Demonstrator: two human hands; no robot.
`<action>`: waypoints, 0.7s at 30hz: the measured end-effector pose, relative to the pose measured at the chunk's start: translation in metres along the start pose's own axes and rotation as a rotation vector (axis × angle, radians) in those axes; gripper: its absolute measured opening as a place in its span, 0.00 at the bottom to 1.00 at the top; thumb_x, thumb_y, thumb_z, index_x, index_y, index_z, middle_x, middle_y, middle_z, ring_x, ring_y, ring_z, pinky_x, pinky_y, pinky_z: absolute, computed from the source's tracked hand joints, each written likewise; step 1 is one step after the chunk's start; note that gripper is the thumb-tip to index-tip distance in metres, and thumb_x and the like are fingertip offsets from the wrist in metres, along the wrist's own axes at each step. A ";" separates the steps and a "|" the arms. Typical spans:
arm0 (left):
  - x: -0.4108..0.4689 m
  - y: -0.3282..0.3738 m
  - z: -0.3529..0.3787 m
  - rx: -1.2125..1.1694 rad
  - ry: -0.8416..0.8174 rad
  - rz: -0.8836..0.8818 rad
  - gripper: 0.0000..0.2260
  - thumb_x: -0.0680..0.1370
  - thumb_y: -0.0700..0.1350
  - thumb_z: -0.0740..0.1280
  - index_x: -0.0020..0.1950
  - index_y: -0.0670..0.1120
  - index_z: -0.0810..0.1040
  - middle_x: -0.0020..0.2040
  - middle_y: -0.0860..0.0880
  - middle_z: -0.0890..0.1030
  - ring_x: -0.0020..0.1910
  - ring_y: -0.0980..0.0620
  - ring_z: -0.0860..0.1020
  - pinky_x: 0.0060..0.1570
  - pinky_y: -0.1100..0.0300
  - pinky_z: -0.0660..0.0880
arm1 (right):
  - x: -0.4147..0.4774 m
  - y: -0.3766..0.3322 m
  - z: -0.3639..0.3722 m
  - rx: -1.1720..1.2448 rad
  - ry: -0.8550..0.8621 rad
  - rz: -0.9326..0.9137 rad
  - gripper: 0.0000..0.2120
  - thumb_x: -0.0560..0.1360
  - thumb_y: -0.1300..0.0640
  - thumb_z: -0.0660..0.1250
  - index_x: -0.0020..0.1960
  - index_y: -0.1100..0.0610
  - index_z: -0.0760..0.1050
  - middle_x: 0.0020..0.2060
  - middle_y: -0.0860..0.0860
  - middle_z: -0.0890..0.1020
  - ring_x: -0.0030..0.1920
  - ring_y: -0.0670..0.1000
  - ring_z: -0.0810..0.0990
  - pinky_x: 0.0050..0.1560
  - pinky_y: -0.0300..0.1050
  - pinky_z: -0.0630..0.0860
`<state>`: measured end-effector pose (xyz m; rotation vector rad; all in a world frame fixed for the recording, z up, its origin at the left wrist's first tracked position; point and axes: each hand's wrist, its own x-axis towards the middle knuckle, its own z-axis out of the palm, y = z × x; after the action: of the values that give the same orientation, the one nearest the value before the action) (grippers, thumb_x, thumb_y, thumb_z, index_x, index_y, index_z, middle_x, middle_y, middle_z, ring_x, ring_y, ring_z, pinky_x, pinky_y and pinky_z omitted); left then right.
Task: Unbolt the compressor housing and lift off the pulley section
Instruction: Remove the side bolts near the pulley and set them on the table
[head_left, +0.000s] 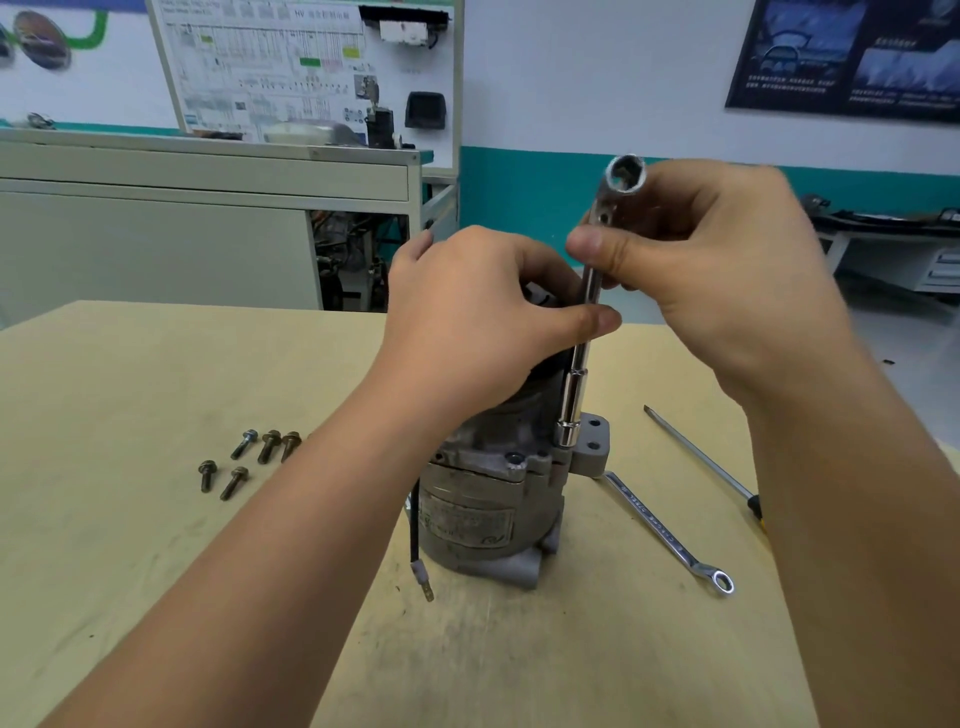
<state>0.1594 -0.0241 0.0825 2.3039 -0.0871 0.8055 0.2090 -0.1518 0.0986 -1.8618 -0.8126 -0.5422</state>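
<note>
Two bare arms reach in from the near edge of the bench (156, 571). The left hand (467, 312) sits on top of the compressor (483, 509). Its fingers curl over the dark top part and grip it, and its thumb touches the shaft of the socket wrench (587, 291). The right hand (727, 270) pinches the same shaft higher up, between its thumb and fingers.

The socket wrench stands nearly straight up, leaning a little. Its open top end pokes out above the right hand. Its bottom socket (569, 421) sits down on the compressor, just beside a grey mounting ear (592, 447) with holes in it.

The compressor stands on its end near the middle of the bench. It is grey and dirty, with a worn label on its side. A black wire (415, 540) hangs down its left side and ends in a small plug lying on the bench.

Five loose bolts (249, 457) lie together on the bench, left of the compressor and apart from it. A shiny spanner (670, 535) lies flat on the right, with its far end next to the compressor. A screwdriver (701, 457) lies beyond the spanner, nearer the right edge, and the right arm hides its handle in part.
</note>
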 end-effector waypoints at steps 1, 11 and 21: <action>0.000 0.000 -0.001 -0.003 -0.011 0.000 0.07 0.69 0.59 0.73 0.36 0.58 0.78 0.38 0.58 0.80 0.43 0.56 0.77 0.64 0.41 0.67 | 0.000 0.000 0.000 0.009 -0.005 -0.007 0.05 0.69 0.53 0.73 0.39 0.46 0.77 0.36 0.47 0.82 0.39 0.46 0.82 0.46 0.52 0.79; 0.003 -0.005 -0.008 -0.018 -0.136 -0.016 0.06 0.74 0.55 0.70 0.49 0.57 0.84 0.46 0.56 0.84 0.53 0.55 0.79 0.69 0.44 0.64 | 0.001 0.002 -0.001 0.080 -0.038 0.030 0.06 0.71 0.56 0.72 0.43 0.48 0.76 0.40 0.49 0.84 0.42 0.48 0.83 0.48 0.48 0.80; 0.002 -0.004 -0.006 -0.043 -0.099 -0.031 0.02 0.74 0.53 0.71 0.44 0.58 0.83 0.42 0.56 0.83 0.51 0.52 0.80 0.68 0.42 0.65 | 0.004 0.004 -0.006 0.331 -0.168 0.153 0.08 0.74 0.61 0.67 0.52 0.53 0.73 0.35 0.46 0.85 0.39 0.45 0.84 0.41 0.38 0.72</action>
<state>0.1588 -0.0170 0.0849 2.2982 -0.1112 0.6681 0.2144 -0.1573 0.1017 -1.6585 -0.8073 -0.1442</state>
